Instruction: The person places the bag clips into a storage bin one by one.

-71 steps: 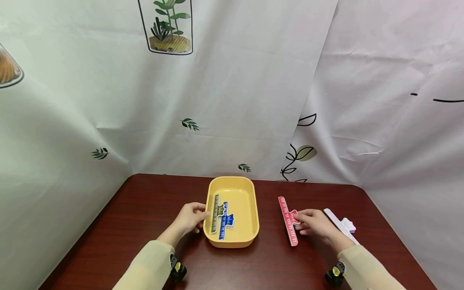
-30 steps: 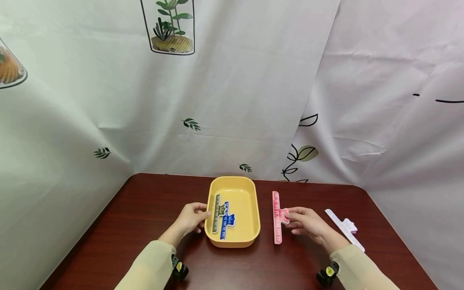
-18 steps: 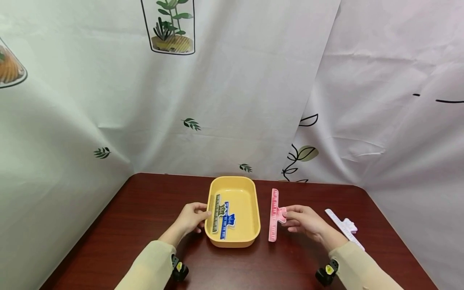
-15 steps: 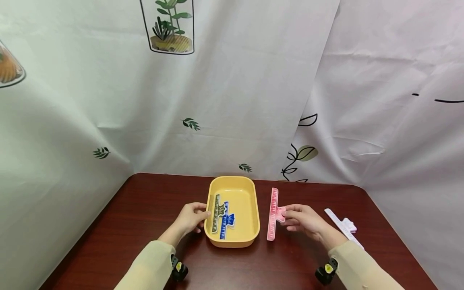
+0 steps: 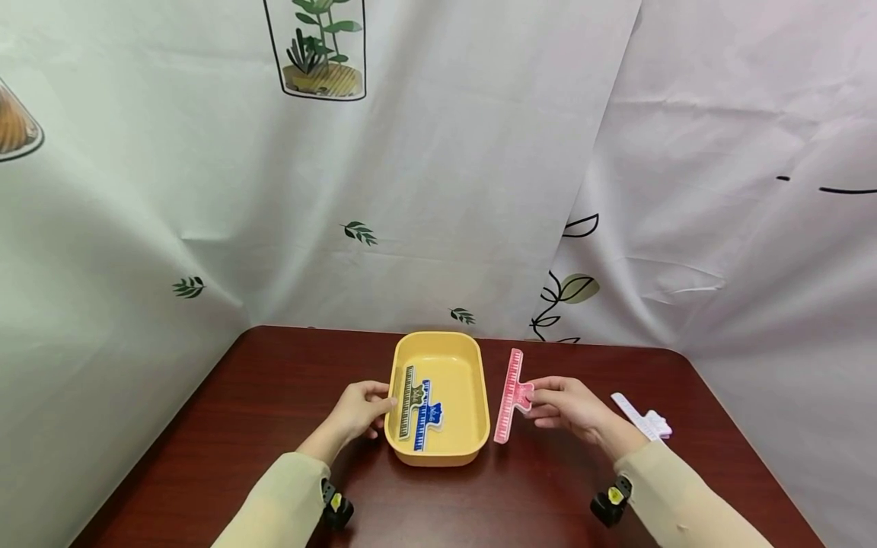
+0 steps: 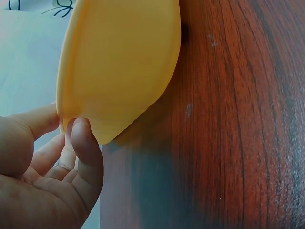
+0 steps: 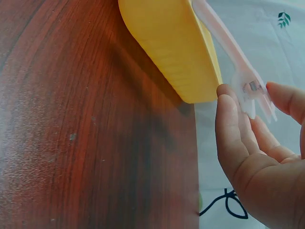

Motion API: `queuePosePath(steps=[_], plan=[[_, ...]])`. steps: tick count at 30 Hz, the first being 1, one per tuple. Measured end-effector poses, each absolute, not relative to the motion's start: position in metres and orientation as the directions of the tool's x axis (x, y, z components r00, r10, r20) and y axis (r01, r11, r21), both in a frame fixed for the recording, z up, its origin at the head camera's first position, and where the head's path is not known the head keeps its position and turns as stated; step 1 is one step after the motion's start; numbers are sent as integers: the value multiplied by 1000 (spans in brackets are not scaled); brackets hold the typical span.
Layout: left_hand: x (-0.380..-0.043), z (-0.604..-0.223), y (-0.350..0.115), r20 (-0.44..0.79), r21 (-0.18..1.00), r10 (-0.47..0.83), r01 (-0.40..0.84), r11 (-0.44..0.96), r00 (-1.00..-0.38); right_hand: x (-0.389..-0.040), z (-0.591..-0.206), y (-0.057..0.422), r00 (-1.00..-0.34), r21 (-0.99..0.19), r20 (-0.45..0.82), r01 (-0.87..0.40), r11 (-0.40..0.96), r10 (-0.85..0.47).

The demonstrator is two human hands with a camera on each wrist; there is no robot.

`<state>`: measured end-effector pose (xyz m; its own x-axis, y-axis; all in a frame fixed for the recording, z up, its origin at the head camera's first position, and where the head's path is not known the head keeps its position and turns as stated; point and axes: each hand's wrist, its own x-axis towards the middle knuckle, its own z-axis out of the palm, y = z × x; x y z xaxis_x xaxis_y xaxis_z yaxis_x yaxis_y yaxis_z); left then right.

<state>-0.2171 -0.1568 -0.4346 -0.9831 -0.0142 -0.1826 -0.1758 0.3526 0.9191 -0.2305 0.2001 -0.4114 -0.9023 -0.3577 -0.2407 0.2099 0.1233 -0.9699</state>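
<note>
My left hand (image 5: 359, 411) pinches the left rim of a yellow tray (image 5: 481, 396), thumb inside and fingers outside; the left wrist view shows this grip on the tray wall (image 6: 124, 57). Inside the tray a dark green clip (image 5: 407, 403) and a blue clip (image 5: 429, 415) lie side by side at its left. My right hand (image 5: 569, 407) holds a pink long-bar clip (image 5: 509, 396) by its shaped handle, just right of the tray and tilted. In the right wrist view, the clip (image 7: 228, 40) is seen edge-on, its handle between thumb and fingers.
A white clip (image 5: 640, 417) lies on the dark red wooden table (image 5: 288, 365) at the right, partly covered by my right forearm. A pale printed cloth (image 5: 438, 190) hangs behind and beside the table.
My right hand has carried the pink clip left toward the tray and a little farther away, and its bar has turned to lean the other way. The left hand has stayed on the rim.
</note>
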Motion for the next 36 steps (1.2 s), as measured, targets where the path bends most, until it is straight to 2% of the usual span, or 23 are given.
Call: queuePosePath(steps=[17,36], plan=[[-218,-436,-156,-188,918,-16,-181,354,-982,-244,-395,186,-929,-951,-250,182,249,-275],[-218,-435,-155,-182,919,-16,-176,352,-983,-251,-385,171,-928,-939,-230,133,316,-293]])
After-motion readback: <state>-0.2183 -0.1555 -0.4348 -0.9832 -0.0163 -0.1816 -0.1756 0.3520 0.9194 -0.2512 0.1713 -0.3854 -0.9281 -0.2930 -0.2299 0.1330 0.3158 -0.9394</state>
